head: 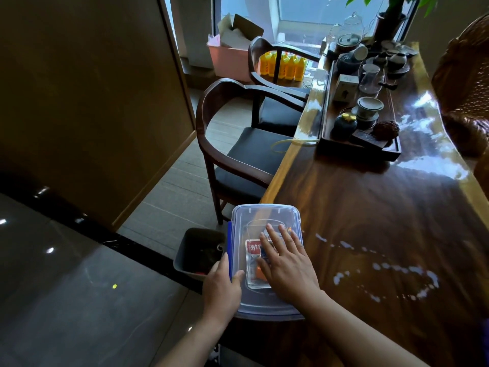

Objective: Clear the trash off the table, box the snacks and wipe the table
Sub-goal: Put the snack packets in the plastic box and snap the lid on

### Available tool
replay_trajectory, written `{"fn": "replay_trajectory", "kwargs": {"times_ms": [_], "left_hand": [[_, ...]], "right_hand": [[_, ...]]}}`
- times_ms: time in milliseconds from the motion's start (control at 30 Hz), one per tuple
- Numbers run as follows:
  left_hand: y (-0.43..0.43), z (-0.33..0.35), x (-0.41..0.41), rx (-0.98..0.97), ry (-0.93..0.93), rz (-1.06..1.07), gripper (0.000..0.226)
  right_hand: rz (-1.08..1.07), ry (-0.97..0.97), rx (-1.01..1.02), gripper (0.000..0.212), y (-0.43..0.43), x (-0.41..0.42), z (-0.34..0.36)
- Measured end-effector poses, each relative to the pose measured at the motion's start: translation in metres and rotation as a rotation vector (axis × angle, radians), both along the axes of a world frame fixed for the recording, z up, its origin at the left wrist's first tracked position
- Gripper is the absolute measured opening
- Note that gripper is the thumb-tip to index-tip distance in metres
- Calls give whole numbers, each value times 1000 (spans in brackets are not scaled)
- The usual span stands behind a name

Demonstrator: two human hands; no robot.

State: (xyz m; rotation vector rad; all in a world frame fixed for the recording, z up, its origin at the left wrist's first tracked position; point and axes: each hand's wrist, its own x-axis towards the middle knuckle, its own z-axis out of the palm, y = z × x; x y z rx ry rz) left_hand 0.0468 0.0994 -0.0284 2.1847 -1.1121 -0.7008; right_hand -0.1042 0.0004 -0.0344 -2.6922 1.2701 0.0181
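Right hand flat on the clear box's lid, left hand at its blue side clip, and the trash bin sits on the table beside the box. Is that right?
Not quite. The head view shows the trash bin on the floor, below the table edge beside the box. The rest holds: right hand flat on the lid, left hand at the blue side clip.

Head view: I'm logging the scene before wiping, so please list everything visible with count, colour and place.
snack box: 1, clear, blue clips, table's near-left corner
table: 1, brown wood, right
tea tray: 1, dark, far on table
chairs: 2, dark wood, left of table
trash bin: 1, grey, floor left of box
bottles: several, yellow, by far chair
crate: 1, pink, by window
left hand: 1, holds box's left edge
right hand: 1, flat on box top
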Motion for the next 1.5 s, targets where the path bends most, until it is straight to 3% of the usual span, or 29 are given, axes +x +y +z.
{"fn": "replay_trajectory", "kwargs": {"times_ms": [167,333,467,967,1167,1333,1500], "left_hand": [[-1,-5,1,11,-52,-14,53],[-8,5,10,70,63,36,65],[-41,17,26,93,62,-8,41],[-59,-3,11,-58,-113,120,23],[-62,3,23,15,55,132,41],[-59,4,20,-67,152,90,18],[-55,-4,29,-91,622,319,26]], "right_hand": [[-2,-3,13,65,2,0,6],[17,0,27,64,3,-1,13],[17,-25,30,63,2,-1,11],[-1,-39,27,65,-2,2,0],[-39,-39,16,54,-16,19,25],[95,-34,41,56,-43,51,16],[131,-38,32,58,-43,50,6]]}}
